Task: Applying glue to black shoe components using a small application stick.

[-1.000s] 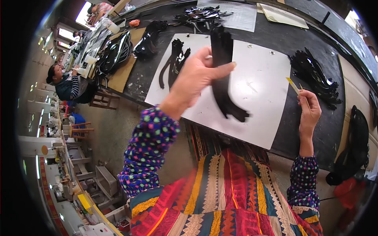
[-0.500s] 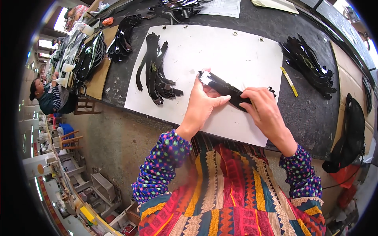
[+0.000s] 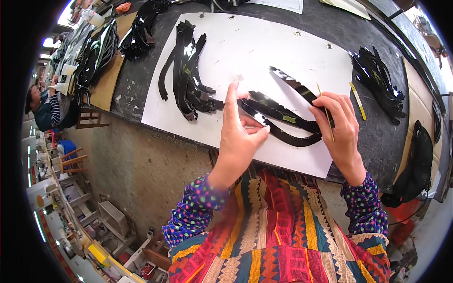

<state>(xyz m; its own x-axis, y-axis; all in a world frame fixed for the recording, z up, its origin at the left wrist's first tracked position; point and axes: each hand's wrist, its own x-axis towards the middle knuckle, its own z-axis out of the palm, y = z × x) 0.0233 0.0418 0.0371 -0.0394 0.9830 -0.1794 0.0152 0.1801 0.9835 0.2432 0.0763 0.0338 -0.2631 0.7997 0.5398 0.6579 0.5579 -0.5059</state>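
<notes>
**Black strips being handled on a white sheet**

A white sheet (image 3: pixel 264 56) is lying on a dark workbench (image 3: pixel 373 137), and the work is being done on its near half. A pile of black strips (image 3: pixel 186 70) is resting on the left part of the sheet, well apart from the right hand but near the left fingertips. A second heap of black pieces (image 3: pixel 380 82) is lying on the bench to the right of the sheet, with a small yellow strip (image 3: pixel 357 100) just beside it. More dark material (image 3: pixel 96 49) is stacked at the far left end of the bench, and a black bag (image 3: pixel 415 165) is hanging at the right edge. Another person (image 3: pixel 41 109) is seated in the background on the left. Nothing is standing between the hands and the work.

The curved black strips (image 3: pixel 283 118) are being held flat on the sheet between the two hands. The left hand (image 3: pixel 238 137) is partly spread: the index finger is stretched out and pressed on the sheet, while the thumb and other fingers are bearing on the left end of the strips. The right hand (image 3: pixel 339 125) is curled closed around a thin yellow stick (image 3: pixel 325 111), and its fingers are touching the right end of the strips.
</notes>
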